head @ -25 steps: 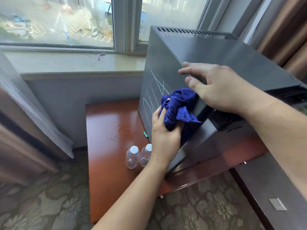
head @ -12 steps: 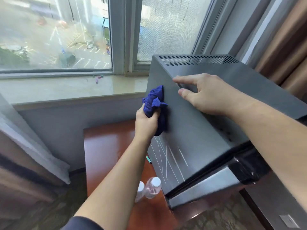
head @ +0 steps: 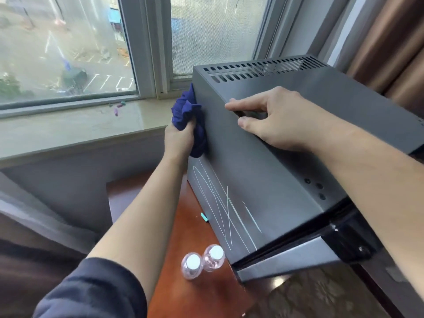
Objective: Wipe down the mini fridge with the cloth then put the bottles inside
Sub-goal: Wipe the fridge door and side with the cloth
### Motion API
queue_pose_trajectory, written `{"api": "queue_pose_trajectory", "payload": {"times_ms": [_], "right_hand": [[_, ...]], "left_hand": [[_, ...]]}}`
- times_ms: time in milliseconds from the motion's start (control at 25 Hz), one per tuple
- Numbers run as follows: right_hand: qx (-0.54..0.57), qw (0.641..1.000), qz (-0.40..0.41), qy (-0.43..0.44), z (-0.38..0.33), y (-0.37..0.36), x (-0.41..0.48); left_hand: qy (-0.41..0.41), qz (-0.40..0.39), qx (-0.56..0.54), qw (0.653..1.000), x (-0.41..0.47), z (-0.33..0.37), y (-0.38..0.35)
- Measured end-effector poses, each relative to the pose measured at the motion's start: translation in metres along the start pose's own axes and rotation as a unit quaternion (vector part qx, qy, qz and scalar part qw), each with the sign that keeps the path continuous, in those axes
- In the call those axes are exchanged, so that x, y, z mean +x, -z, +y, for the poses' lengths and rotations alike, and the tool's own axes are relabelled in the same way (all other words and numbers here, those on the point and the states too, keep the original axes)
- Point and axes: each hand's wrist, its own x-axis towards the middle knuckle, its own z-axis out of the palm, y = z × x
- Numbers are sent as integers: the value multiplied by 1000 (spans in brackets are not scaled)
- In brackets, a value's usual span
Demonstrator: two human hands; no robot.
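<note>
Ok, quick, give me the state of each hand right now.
Left hand: closed, gripping the blue cloth against the mini fridge side.
Right hand: open, resting on its top.

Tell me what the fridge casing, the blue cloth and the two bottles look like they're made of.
Fridge casing: probably painted sheet metal, matte grey; punched vent slots, crisp bent edges. Cloth: soft plush fabric, maybe microfibre; it bunches in folds. Bottles: clear plastic, seemingly, with white caps.
</note>
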Motion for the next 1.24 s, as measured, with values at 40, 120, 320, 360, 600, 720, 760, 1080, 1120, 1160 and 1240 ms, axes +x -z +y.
{"api": "queue_pose_trajectory", "payload": {"times_ms": [40, 120, 320, 360, 600, 720, 760, 1080, 1120, 1160, 1240], "right_hand": [[14, 1000, -6, 1, 1, -1, 0], [47, 999, -16, 7, 2, -4, -1], [-16, 999, -30, 18, -4, -1, -8], [-29, 999, -34, 23, -6, 0, -10], [-78, 994, -26, 79, -22, -9, -54], [-64, 990, -8, 125, -35, -13, -92], [-60, 989, -2, 136, -37, -15, -105], [182, 963, 166, 104, -5, -38, -203], [225, 948, 210, 83, 4, -48, -218], [259, 933, 243, 56, 15, -61, -236], [319, 908, 271, -25, 37, -93, -271]], "left_hand": [[-9, -1, 12, 1000, -14, -5, 2], [-25, -23, -6, 999, -53, -20, 3], [-40, -68, -3, 997, -180, -60, 3], [-50, -81, 16, 995, -205, -65, 3], [-43, -105, 86, 990, -295, -65, 7], [-55, -103, 102, 988, -313, -63, 8], [-56, -105, 107, 987, -314, -62, 8], [-60, -87, 75, 992, -345, -69, -5], [-67, -84, 72, 992, -345, -73, -5], [-72, -84, 77, 991, -344, -77, -5], [-62, -87, 107, 989, -344, -85, 0]]}}
